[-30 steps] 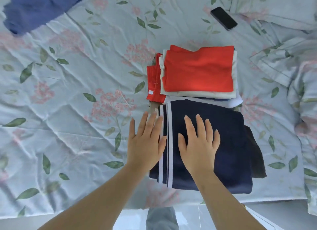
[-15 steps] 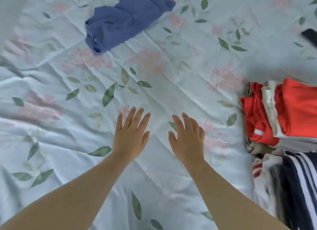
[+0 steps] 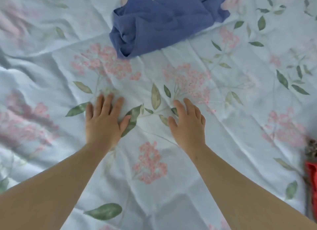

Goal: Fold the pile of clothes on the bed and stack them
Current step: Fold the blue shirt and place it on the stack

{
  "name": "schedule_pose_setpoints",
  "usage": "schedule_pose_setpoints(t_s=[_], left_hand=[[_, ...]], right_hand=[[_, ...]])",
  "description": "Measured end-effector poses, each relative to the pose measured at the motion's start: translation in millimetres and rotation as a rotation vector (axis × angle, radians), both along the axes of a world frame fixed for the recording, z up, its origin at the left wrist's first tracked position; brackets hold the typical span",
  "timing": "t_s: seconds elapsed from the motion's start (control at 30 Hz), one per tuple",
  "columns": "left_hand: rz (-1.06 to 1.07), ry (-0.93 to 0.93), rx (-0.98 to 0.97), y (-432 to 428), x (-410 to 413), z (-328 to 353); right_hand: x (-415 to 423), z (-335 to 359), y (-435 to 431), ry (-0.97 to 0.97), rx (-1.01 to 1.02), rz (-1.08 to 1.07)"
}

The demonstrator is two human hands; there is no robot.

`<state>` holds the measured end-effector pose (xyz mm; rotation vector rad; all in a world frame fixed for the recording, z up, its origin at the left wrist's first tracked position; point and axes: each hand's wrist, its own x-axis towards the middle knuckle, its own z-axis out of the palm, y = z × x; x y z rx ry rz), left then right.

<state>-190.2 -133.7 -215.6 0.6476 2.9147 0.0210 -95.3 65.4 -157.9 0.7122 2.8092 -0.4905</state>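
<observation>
A crumpled blue garment (image 3: 163, 22) lies unfolded at the top middle of the bed. Both my arms stretch out over the floral sheet (image 3: 231, 127) towards it. My left hand (image 3: 104, 121) is flat with fingers spread and holds nothing. Beside it, my right hand (image 3: 187, 125) is also open and empty. Both hands are well short of the blue garment. At the right edge, only a sliver of the folded stack shows, a red garment (image 3: 311, 176).
The bed is covered by a wrinkled pale blue sheet printed with pink flowers and green leaves. A small dark patterned bit (image 3: 311, 148) of the stack peeks in above the red cloth at the right edge.
My hands left the folded navy garment on the stack and swung left and forward. The view turned left, so the blue garment came closer and the stack slid almost out of view.
</observation>
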Motion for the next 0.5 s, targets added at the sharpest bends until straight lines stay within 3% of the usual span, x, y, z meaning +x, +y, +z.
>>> schedule_pose_setpoints(t_s=[0.23, 0.5], left_hand=[[0.013, 0.177, 0.149, -1.1, 1.5, -15.1], [-0.019, 0.336, 0.214, -2.5, -0.2, -27.9]], right_hand=[[-105.6, -28.9, 1.1, 0.165, 0.001, 0.086], [-226.6, -36.6, 14.2, 0.229, 0.259, 0.264]])
